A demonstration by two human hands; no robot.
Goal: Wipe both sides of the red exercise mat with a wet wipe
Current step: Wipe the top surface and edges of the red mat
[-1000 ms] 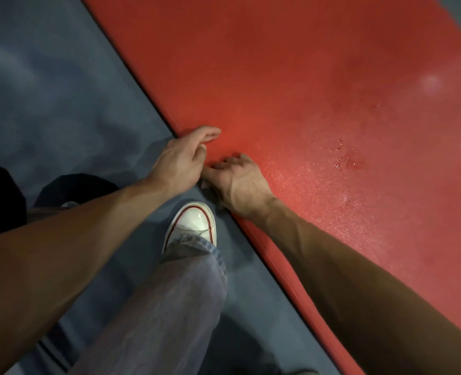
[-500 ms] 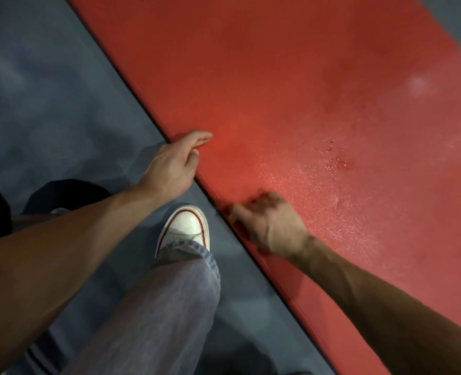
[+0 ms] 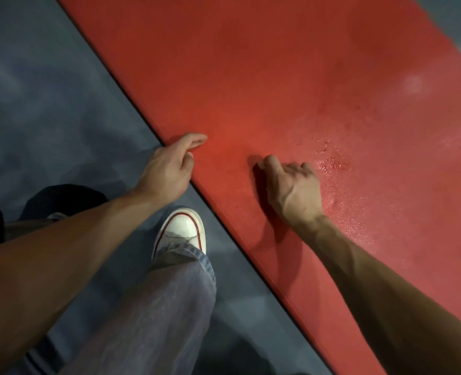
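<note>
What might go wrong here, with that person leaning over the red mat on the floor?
The red mat shows wet droplets beside the right hand; a hand leaning there may slip. The right hand's fingers are curled and no wipe is visible, so the wiping could miss patches. The white shoe stands close to the mat's edge, near the left hand, and might step onto the wiped surface.

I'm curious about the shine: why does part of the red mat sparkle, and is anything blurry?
Head view: light glints off wet droplets on the red mat beyond the right hand; a pale glare spot sits farther off; the picture's edges look soft.
</note>
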